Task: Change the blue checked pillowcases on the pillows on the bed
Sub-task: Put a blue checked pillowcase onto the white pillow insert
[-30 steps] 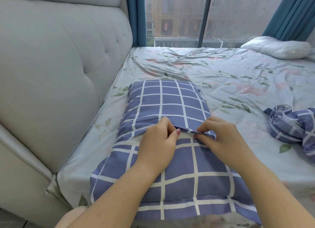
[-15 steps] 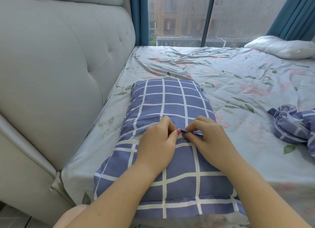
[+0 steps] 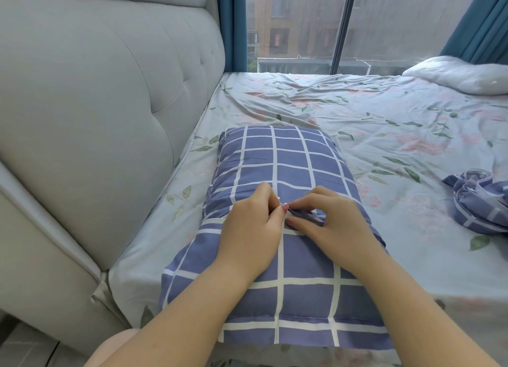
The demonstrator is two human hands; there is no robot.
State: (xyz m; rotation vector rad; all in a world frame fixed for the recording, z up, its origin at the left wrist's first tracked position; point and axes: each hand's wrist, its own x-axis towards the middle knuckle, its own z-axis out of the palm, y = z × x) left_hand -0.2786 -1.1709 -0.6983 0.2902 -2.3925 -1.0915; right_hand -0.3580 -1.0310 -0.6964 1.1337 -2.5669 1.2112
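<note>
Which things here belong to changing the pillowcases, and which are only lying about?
Job: checked pillowcase, pinched by left hand and right hand; crumpled pillowcase; bare white pillow.
Lying about: headboard; floral sheet; curtain.

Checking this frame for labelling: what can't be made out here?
Head view:
- What the left hand and right hand pinch on the checked pillowcase: their fingers cover it; zip or flap, cannot tell.
- Crumpled checked cloth: cut off by the right edge.
- White pillow: cut off by the right edge.
</note>
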